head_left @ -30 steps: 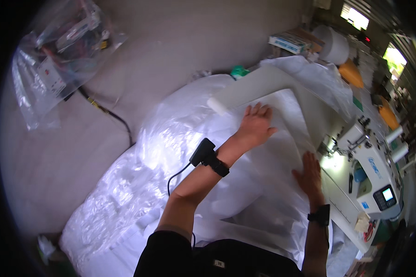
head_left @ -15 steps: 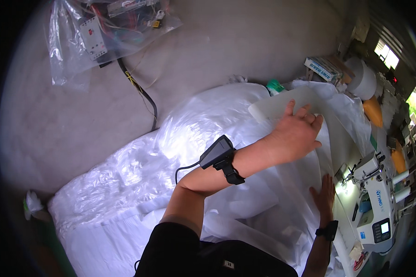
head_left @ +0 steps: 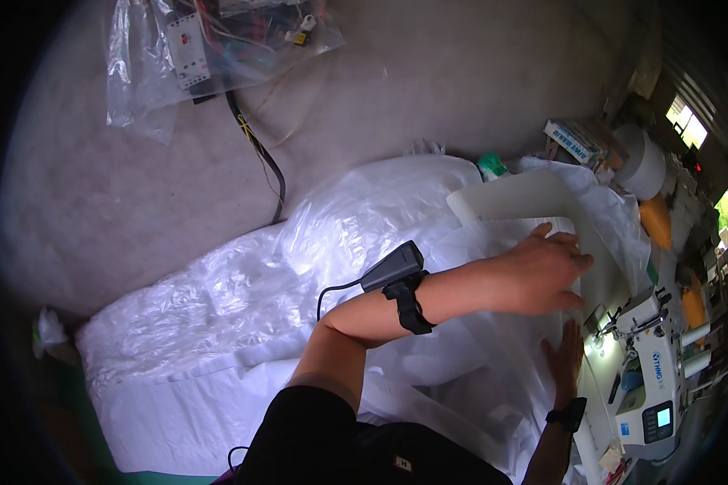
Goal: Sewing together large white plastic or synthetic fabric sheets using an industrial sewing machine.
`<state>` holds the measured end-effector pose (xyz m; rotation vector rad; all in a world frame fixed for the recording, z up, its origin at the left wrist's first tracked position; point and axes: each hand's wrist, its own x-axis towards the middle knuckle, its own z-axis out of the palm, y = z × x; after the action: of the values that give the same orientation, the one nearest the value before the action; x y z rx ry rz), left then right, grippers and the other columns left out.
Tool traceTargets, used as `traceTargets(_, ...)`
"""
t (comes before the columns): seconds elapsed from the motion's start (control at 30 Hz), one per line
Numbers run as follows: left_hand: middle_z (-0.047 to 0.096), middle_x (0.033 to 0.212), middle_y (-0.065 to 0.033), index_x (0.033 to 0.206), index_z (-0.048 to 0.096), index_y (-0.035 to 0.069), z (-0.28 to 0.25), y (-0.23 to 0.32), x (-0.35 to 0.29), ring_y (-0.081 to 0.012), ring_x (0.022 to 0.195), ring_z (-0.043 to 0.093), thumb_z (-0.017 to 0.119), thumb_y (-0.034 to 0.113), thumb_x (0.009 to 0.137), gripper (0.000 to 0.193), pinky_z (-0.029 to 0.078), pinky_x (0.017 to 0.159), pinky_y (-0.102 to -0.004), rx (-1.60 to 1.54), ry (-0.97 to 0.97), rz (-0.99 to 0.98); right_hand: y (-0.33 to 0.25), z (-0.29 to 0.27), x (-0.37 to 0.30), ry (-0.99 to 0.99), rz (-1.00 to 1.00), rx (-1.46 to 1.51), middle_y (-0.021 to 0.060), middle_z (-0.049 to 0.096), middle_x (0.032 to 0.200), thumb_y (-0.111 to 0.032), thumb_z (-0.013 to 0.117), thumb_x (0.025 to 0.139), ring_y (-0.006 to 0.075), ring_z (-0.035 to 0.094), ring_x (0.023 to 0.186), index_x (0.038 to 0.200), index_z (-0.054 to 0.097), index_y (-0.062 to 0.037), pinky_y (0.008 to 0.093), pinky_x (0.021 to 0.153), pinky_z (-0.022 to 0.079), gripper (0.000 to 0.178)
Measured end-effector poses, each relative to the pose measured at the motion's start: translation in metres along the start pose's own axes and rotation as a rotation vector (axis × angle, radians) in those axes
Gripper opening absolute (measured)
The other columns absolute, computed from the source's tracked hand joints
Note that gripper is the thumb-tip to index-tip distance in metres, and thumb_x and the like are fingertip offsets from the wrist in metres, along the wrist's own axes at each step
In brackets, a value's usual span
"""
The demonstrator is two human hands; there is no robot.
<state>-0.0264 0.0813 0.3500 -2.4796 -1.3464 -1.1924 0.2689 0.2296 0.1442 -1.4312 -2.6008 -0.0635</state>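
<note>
A sheer white cloth (head_left: pixel 493 356) is draped in loose folds at the right of the head view, running up to the sewing machine bed. My left hand (head_left: pixel 542 271) reaches across over its far part, fingers spread apart and palm down, near the cloth's edge. My right hand (head_left: pixel 565 356) lies flat on the cloth close to the needle area, fingers stretched out. Just right of it stands a white sewing machine (head_left: pixel 651 372) with its lamp lit. I cannot tell whether the left fingertips press on the cloth.
Clear plastic wrapping (head_left: pixel 372 198) covers a big white bundle at the left and middle. Past the left hand is a pale smooth panel (head_left: pixel 526 194). Farther off are a box (head_left: pixel 570 139), a white roll (head_left: pixel 643 170) and an orange cone (head_left: pixel 655 220). Bagged wiring (head_left: pixel 218 56) hangs on the wall.
My left hand has moved nearer, toward the right hand and the machine, off the pale panel. The right hand stays about where it was. The whole view has shifted slightly.
</note>
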Motion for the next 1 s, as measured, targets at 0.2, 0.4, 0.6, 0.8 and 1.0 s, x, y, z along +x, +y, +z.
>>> traceTargets(0.2,0.061,0.093,-0.0227,0.114,0.054,-0.009,0.005,0.003,0.001,-0.0339,0.099,0.055,0.064,0.032,0.083,0.053,0.04,0.09,-0.0422,-0.161,-0.101,0.031,-0.001,-0.004,-0.001,0.009,-0.007,0.012,0.0188,0.029,0.148,-0.04,0.067,0.079,0.0312,0.023,0.14,0.141,0.031,0.0023,0.0433,0.115,0.017,0.084)
traceTargets(0.4,0.062,0.092,-0.0206,0.11,0.058,-0.005,0.009,0.011,0.001,-0.033,0.095,0.058,0.061,0.035,0.085,0.047,0.039,0.09,-0.0422,-0.133,-0.277,-0.014,-0.003,-0.007,-0.003,0.011,-0.003,0.038,0.0194,0.031,0.147,-0.04,0.068,0.078,0.0314,0.024,0.139,0.14,0.032,0.0027,0.0434,0.114,0.018,0.083)
traceTargets(0.6,0.064,0.091,-0.0182,0.108,0.059,-0.002,0.025,0.014,0.0,-0.0327,0.095,0.059,0.058,0.038,0.087,0.045,0.036,0.094,-0.0467,-0.029,-0.453,-0.083,0.002,-0.004,-0.007,0.049,-0.041,0.045,0.0202,0.032,0.146,-0.041,0.068,0.079,0.0314,0.025,0.139,0.139,0.032,0.0042,0.0428,0.115,0.018,0.084)
traceTargets(0.8,0.064,0.089,-0.0162,0.099,0.064,-0.002,0.043,0.01,0.001,-0.0327,0.097,0.059,0.058,0.032,0.085,0.037,0.025,0.103,-0.065,0.316,-0.492,-0.12,0.0,-0.005,-0.005,0.048,-0.018,0.059,0.0197,0.032,0.146,-0.043,0.067,0.079,0.0314,0.024,0.139,0.139,0.032,0.0048,0.0416,0.115,0.017,0.084)
traceTargets(1.0,0.065,0.093,-0.0154,0.1,0.067,-0.002,0.044,-0.001,0.001,-0.0351,0.097,0.058,0.058,0.015,0.077,0.031,0.019,0.102,-0.0722,1.057,-0.452,-0.093,0.002,-0.002,-0.005,0.083,-0.035,0.071,0.0197,0.033,0.146,-0.043,0.067,0.078,0.0316,0.025,0.139,0.138,0.035,0.0043,0.0423,0.115,0.018,0.083)
